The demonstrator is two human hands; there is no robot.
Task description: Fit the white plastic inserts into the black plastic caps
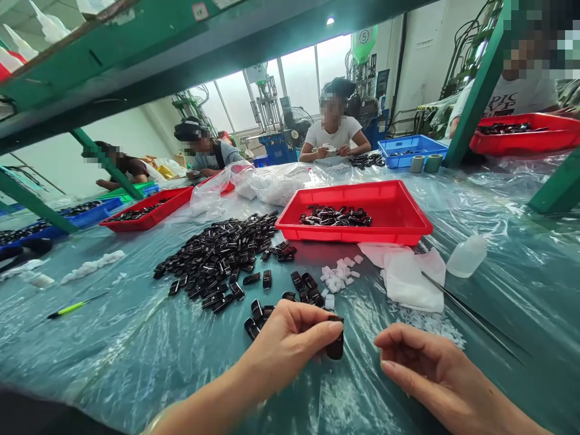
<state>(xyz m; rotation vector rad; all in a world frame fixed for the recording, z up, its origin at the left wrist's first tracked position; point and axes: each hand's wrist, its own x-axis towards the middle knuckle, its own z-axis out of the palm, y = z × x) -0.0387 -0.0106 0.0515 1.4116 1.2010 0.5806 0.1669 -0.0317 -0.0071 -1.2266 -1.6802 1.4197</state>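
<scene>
Between thumb and fingers, my left hand point(294, 338) pinches a dark glossy part point(335, 339) above the plastic-covered table. To its right, my right hand point(430, 365) hovers with thumb and index finger apart, and nothing shows between them. Behind my left hand lie several loose black parts point(308, 287), beside a large heap of black parts point(222, 254). A small pile of white pieces point(338, 275) sits just beyond the hands. Farther back, a red tray point(353, 234) holds more black parts.
On the right are a white cloth point(412, 281), long tweezers point(471, 314) and a clear bottle point(466, 257). A green-handled tool point(72, 308) lies at left. Another red tray point(149, 211) and a blue bin point(412, 148) stand farther off. Several people sit beyond, and green shelf posts cross the view.
</scene>
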